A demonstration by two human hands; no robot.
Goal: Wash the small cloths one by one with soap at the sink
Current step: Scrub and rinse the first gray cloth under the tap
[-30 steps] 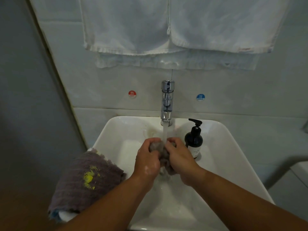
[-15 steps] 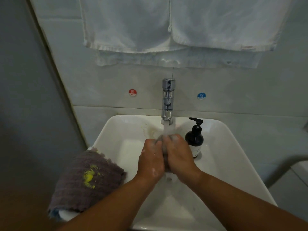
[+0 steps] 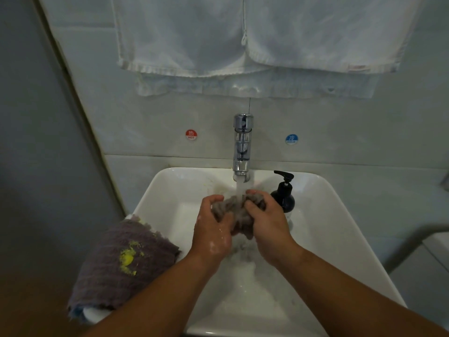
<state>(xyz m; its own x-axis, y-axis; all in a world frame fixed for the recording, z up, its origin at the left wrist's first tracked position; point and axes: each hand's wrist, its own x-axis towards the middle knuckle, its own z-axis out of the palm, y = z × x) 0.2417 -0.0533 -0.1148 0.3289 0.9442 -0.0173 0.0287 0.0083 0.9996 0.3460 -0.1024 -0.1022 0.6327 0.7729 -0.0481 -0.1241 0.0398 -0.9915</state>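
Towels [image 3: 184,37], white and wide, hang side by side across the top of the tiled wall [image 3: 364,132], with a thinner pale layer showing beneath their hems. Below them sits the white sink [image 3: 340,229], a squarish basin with rounded corners, wet and foamy along its floor. Over its left rim lies a folded purple-grey cloth [image 3: 104,271], and blue and white edges peek out from under it at the near end. Two bare forearms reach in from the bottom of the view and meet over the middle of the basin. The left hand [image 3: 211,232], flecked with suds on its back, and the right hand [image 3: 269,227] face each other. Each grip is closed tight around the same wadded grey cloth [image 3: 230,210], fingers curled over it and thumbs dug into the bunched fabric. That cloth sits between the two palms, directly under the chrome tap [image 3: 241,144] at the back of the basin. Water [image 3: 239,188] pours from the spout straight onto the wad. Just right of the right hand, at the back right of the sink, stands a dark soap bottle [image 3: 284,200] with a black pump. On the wall, a red sticker [image 3: 191,135] marked HOT is left of the tap and a blue sticker [image 3: 291,139] marked COLD is right of it. A yellow smear [image 3: 126,259] stains the top of the folded cloth.
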